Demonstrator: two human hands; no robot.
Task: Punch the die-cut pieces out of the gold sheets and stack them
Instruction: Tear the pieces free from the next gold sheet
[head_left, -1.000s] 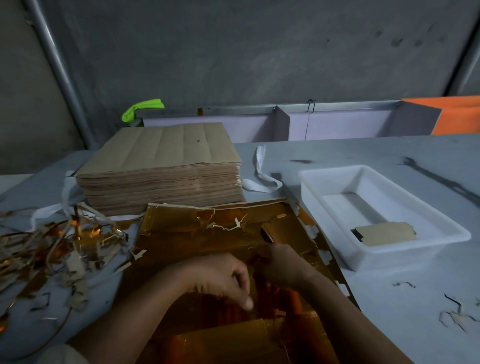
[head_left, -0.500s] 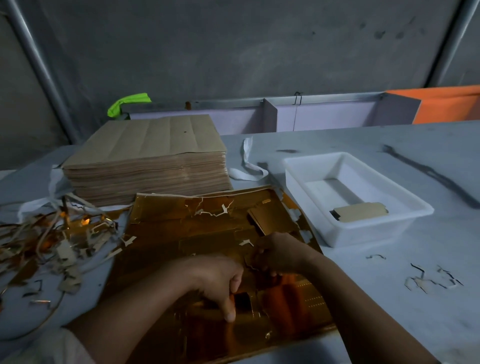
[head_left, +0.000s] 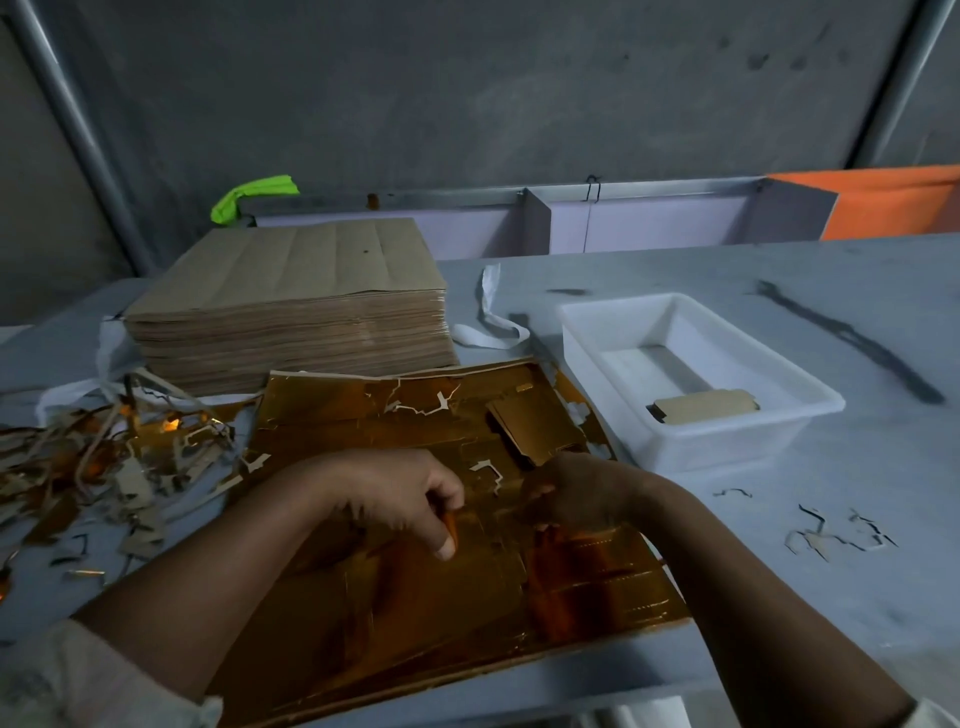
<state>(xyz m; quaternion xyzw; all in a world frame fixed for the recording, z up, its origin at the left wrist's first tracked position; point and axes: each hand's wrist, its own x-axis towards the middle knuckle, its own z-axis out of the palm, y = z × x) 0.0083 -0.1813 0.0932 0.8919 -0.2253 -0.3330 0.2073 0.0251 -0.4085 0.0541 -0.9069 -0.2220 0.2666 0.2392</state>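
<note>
left hand curls down on the gold sheet, pinching a bit of it I think; right hand rests there too, grip too dark to tell.

Our forearms angle inward, bringing our left hand, fingers curled with one fingertip pointing down, near our curled, knuckles-up right hand.

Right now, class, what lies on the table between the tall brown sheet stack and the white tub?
A looped white strap lies on the grey table between the brown sheet stack and the white tub; the head view shows it.
</note>
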